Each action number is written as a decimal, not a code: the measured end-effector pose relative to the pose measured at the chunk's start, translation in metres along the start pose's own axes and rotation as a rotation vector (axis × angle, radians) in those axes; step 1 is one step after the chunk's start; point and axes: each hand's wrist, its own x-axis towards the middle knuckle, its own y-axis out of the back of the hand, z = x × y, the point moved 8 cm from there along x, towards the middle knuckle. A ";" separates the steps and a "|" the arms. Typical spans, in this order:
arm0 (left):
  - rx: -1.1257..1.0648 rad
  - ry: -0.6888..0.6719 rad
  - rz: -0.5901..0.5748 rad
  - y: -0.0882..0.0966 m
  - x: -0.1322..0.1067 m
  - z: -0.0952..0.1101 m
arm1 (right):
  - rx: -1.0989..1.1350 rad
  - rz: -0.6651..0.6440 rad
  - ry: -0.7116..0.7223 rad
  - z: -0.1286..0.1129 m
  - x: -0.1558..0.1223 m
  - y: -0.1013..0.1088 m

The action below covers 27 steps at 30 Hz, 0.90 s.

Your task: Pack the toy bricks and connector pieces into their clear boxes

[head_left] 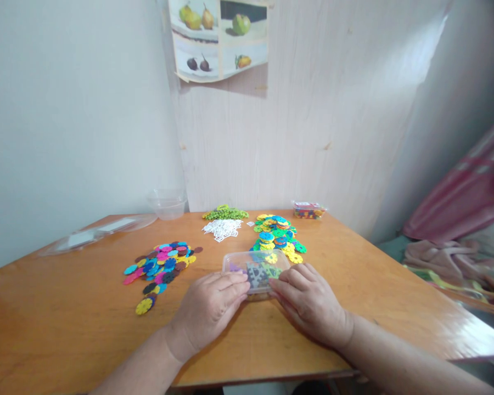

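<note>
A clear plastic container (256,257) with a lid sits near the front middle of the table, between my hands. Grey, purple and green notched pieces show through it. My left hand (217,299) grips its left front corner, fingers together along the edge. On the opposite side, my right hand (308,299) closes on the right front corner with bent fingers. Both thumbs are mostly hidden. Just behind the container lies a pile of yellow, blue and green notched discs (279,236). Left of it is a heap of pink, blue, brown and yellow discs (164,263).
White square pieces (222,229) and green pieces (225,213) lie at the back of the wooden table (86,340). A clear tub (167,204) stands back left, near flat clear lids (107,227). A packed clear box (308,210) is back right. Cloth (448,263) lies beyond the right edge.
</note>
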 end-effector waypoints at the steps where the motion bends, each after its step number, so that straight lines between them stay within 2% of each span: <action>1: 0.001 -0.001 -0.006 -0.001 0.000 0.000 | -0.007 -0.005 -0.002 0.000 0.001 0.000; 16: -0.024 0.003 0.029 0.001 0.002 0.001 | 0.107 -0.011 -0.090 0.004 0.000 0.003; 19: -0.080 0.025 0.054 0.005 0.003 0.002 | 0.164 0.054 -0.120 0.008 -0.001 0.008; 21: -0.133 0.048 0.091 0.009 0.004 0.000 | 0.229 0.134 -0.197 0.020 -0.003 0.011; 23: -0.185 0.157 0.156 0.015 0.004 -0.011 | 0.310 0.223 -0.338 0.043 -0.006 0.010; 26: -0.298 0.487 0.279 0.020 -0.001 -0.048 | 0.448 0.315 -0.626 0.086 -0.013 -0.002; 27: -0.356 0.603 0.313 0.020 -0.005 -0.061 | 0.500 0.309 -0.718 0.098 -0.014 -0.009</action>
